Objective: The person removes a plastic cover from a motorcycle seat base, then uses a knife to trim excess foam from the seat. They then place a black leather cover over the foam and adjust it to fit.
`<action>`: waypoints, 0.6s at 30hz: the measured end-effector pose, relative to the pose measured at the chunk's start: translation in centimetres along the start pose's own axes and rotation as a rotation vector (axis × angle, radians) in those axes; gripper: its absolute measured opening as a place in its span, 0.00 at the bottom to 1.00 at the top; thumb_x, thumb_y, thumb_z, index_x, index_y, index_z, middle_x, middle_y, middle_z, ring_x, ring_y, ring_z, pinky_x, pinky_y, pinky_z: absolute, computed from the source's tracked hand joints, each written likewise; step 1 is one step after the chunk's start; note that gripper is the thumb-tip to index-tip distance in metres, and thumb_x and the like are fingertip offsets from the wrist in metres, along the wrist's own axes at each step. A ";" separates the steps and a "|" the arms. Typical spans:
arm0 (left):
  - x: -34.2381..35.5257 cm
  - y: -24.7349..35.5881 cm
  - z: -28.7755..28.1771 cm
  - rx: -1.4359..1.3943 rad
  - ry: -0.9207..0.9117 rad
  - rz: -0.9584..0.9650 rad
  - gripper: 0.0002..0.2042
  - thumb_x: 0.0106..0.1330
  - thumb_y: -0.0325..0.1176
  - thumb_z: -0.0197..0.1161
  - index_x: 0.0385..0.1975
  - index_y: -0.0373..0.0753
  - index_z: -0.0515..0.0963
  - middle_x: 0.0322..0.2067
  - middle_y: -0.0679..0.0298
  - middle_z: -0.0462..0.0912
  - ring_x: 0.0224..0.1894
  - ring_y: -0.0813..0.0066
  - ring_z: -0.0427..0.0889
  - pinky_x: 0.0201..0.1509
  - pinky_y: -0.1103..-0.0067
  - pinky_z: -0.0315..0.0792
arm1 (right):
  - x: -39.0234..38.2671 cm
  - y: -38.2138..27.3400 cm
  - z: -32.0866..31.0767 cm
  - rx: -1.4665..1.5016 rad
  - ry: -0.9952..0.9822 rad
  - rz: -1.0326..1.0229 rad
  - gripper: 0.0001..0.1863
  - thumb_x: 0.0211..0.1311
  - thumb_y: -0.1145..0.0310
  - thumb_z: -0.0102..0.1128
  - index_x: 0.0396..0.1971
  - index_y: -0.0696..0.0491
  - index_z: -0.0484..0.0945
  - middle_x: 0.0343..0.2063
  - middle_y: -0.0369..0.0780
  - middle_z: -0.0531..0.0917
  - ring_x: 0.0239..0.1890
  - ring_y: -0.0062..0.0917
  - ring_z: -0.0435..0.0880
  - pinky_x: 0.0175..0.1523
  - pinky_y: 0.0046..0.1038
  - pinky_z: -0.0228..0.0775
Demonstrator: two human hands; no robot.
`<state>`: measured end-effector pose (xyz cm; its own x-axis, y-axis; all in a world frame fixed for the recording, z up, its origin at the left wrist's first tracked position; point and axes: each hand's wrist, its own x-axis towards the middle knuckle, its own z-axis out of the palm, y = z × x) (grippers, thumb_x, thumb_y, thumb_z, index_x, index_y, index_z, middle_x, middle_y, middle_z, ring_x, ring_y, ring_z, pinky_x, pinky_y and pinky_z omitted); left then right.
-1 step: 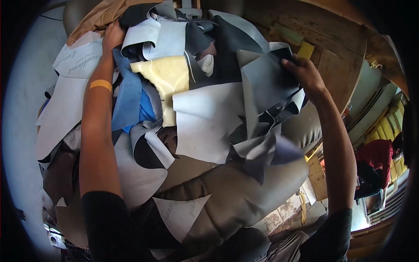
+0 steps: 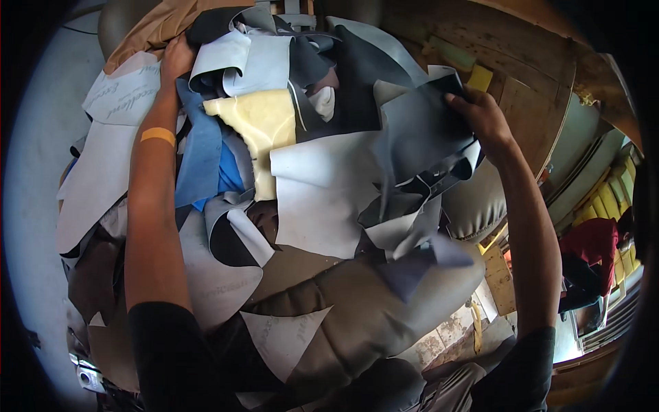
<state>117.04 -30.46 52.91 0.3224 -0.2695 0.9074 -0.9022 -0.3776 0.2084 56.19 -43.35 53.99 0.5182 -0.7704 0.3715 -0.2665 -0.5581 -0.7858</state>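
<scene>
In my right hand (image 2: 482, 118) is the top edge of a dark grey leatherette scrap (image 2: 422, 127), pinched between thumb and fingers. It hangs over the right side of a heap of offcuts. Below it, a bluish-grey flap (image 2: 412, 271) is blurred by motion. My left hand (image 2: 177, 56) reaches to the far left of the heap, fingers curled in beside the brown fabric (image 2: 147, 31); what they grip is hidden. Between my arms lie a pale yellow foam-like piece (image 2: 264, 127), a large white-backed scrap (image 2: 322, 192) and a blue strip (image 2: 198, 147).
Under the heap a brown padded cushion (image 2: 384, 302) bulges toward me. A wooden board (image 2: 528, 117) stands at the right. Farther right, a person in a red top (image 2: 594, 247) bends near yellow slats (image 2: 607, 202). A pale wall or floor (image 2: 38, 172) lies to the left.
The dark grey scrap has shifted slightly right with my right hand. The bluish-grey flap beneath it has swung lower. My left hand stays in place.
</scene>
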 end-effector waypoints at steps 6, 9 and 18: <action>0.3 0.3 -1.2 0.037 -0.015 -0.004 0.23 0.70 0.39 0.52 0.63 0.37 0.73 0.57 0.42 0.78 0.61 0.44 0.76 0.64 0.59 0.71 | -0.6 -1.9 -1.1 -0.111 0.309 -0.029 0.26 0.72 0.56 0.58 0.55 0.65 0.79 0.46 0.48 0.86 0.47 0.28 0.85 0.55 0.29 0.74; 0.2 -0.3 -0.5 0.037 -0.001 0.007 0.23 0.70 0.39 0.52 0.63 0.37 0.72 0.55 0.40 0.78 0.60 0.43 0.76 0.63 0.58 0.71 | -0.5 -4.8 -1.0 -0.064 0.507 0.018 0.29 0.74 0.51 0.53 0.56 0.64 0.79 0.49 0.49 0.85 0.49 0.29 0.85 0.56 0.30 0.74; 0.7 -0.7 -2.0 0.066 -0.012 0.002 0.23 0.69 0.37 0.52 0.62 0.35 0.72 0.55 0.40 0.78 0.59 0.42 0.76 0.63 0.57 0.70 | -4.1 -5.0 6.9 -0.740 -0.094 -0.748 0.39 0.60 0.60 0.72 0.70 0.48 0.65 0.65 0.53 0.72 0.67 0.44 0.71 0.66 0.40 0.69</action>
<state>117.34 -28.60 54.12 0.3241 -0.2808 0.9034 -0.8823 -0.4342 0.1816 61.01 -35.24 52.95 0.8076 -0.1431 0.5722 -0.2662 -0.9541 0.1371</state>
